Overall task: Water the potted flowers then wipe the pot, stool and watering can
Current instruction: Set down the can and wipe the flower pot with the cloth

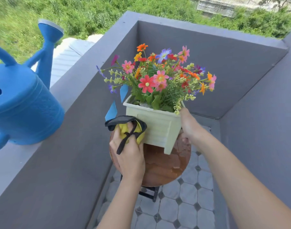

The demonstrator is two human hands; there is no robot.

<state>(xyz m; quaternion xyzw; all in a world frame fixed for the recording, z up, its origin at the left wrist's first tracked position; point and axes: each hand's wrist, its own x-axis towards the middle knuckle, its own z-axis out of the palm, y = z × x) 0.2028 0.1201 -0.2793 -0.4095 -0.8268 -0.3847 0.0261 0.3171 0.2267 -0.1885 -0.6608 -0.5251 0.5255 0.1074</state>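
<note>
Grey octagonal floor tiles [187,210] with small dark diamond insets lie nearest, between dark grey painted walls [240,66]. On them stands a round wooden stool [161,171] with a reddish-brown, glossy top and dark legs. A square, pale green plastic pot [158,129] with ribbed sides and corner feet sits on the stool, tilted so that its near corner foot hangs over the seat. It holds a dense bunch of pink, red, orange and purple flowers [158,76] on leafy green stems. The left hand [128,156] has its fingers curled around a bunched yellow cloth [138,131] with black edging, pressed against the pot's left face. The right hand [189,126] grips the pot's right corner, thumb up near the rim. Far left, a blue plastic watering can [24,104] rests on the wall ledge [17,156], spout pointing away.
</note>
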